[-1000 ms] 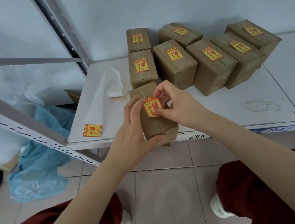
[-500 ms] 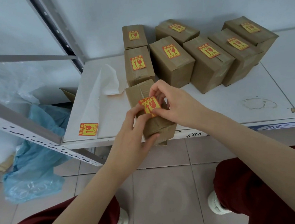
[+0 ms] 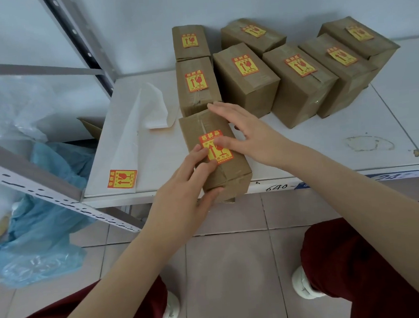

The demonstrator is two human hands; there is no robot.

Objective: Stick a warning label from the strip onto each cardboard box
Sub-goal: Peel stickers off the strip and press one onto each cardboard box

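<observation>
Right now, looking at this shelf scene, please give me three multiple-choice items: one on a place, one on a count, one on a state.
1. Where does the spare label on the backing strip lie?
A. at the shelf's front left corner
B. on the floor
C. on a rear box

2. How many boxes carry a label, counting the front box?
A. five
B. seven
C. nine

3. What is the state of the label on the front box?
A. lying flat on the box top under fingers of both hands
B. hanging from one corner
C. folded in half

Answers: 1 A, it sits near the shelf edge. 2 B, six rear boxes plus this one. 3 A, the left hand and right hand press it.
</observation>
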